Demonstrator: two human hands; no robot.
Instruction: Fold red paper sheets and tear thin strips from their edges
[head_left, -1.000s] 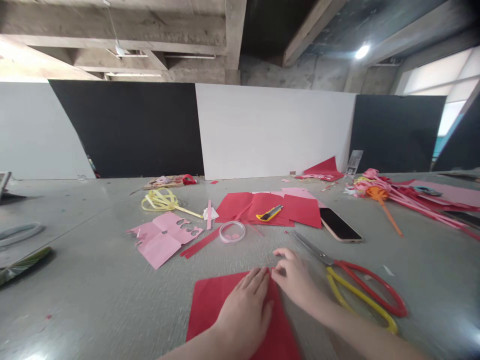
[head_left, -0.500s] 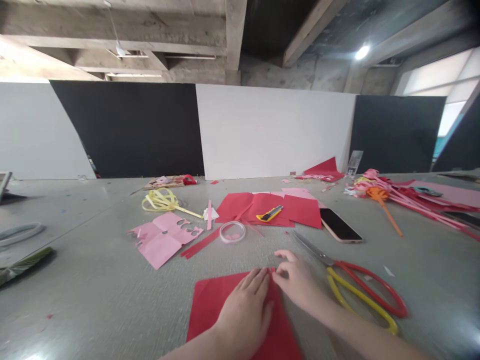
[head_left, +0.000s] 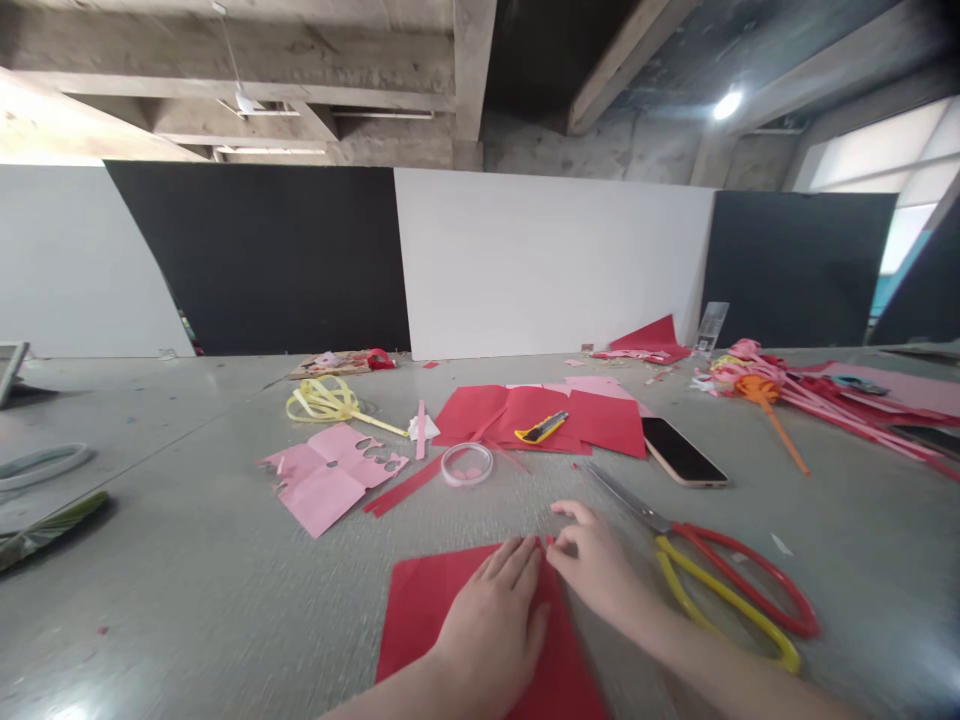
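Note:
A red sheet of paper (head_left: pixel 420 610) lies on the grey table at the front. Across its middle my left hand (head_left: pixel 491 625) rests flat, fingers together and pointing away from me. My right hand (head_left: pixel 596 560) is at the sheet's upper right corner, thumb and index finger pinched on a narrow red edge or strip; the other fingers are lifted. Just right of this hand lie large scissors (head_left: pixel 667 525) with one red and one yellow handle.
Behind the hands are a tape roll (head_left: pixel 466 465), pink cut paper (head_left: pixel 334 475), red sheets (head_left: pixel 607 420), a yellow cutter (head_left: pixel 541 428) and a phone (head_left: pixel 684 452). A yellow ribbon piece (head_left: pixel 322 400) and an orange one (head_left: pixel 759 392) lie farther back.

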